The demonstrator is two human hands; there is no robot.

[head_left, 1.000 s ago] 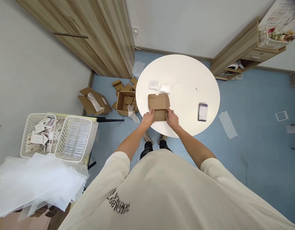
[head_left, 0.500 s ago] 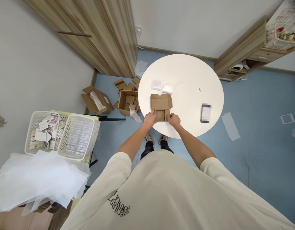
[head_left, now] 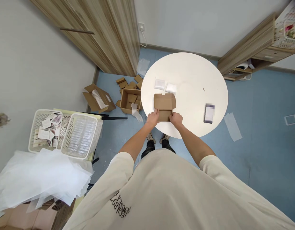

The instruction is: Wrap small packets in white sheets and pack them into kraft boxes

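Brown box (head_left: 165, 116), lid (head_left: 164, 103) open, mid-frame; left hand (head_left: 153, 118), right hand (head_left: 176, 119) curled nearly closed, pinching ends. Inner right flap, seen earlier, now out of sight!

Wooden cabinet (head_left: 99, 48) — white wall socket (head_left: 141, 25)

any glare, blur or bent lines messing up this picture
Head view: no harsh glare; wide-angle stretch seems to tilt the cabinet; the basket at far right looks soft; mosaic squares cover an item on the table; the held box looks fairly sharp.

Partly legible black print (head_left: 119, 204), "ECH897" and "OUSEA", on cream shirt (head_left: 176, 188)
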